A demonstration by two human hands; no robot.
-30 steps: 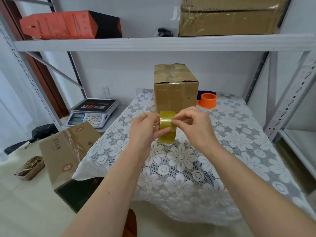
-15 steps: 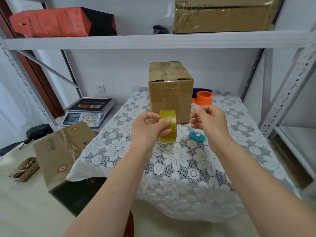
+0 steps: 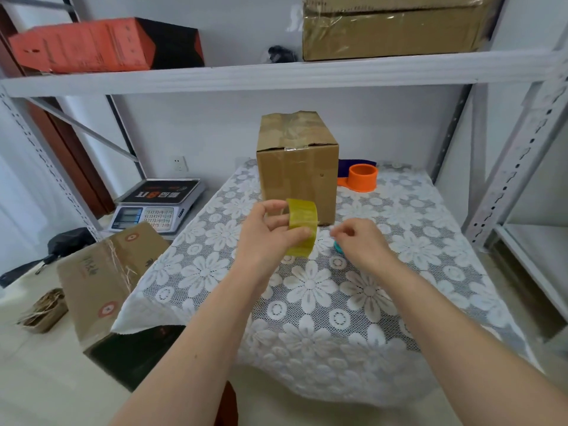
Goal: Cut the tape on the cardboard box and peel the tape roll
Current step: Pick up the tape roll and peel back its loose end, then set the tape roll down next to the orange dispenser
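At centre frame the left hand [image 3: 264,238] grips the tape roll [image 3: 302,226] upright, presenting its edge for peeling, while the right hand [image 3: 358,241] beside it pinches closed, apparently empty.

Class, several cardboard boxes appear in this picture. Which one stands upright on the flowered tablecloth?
The tall plain brown box just behind the tape roll. The others are elsewhere: one leans beside the table near the floor, another lies on the upper shelf.

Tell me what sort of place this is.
Probably a small packing or shipping room: metal shelving stacked with cartons, a digital weighing scale, and a taped cardboard box on the table.
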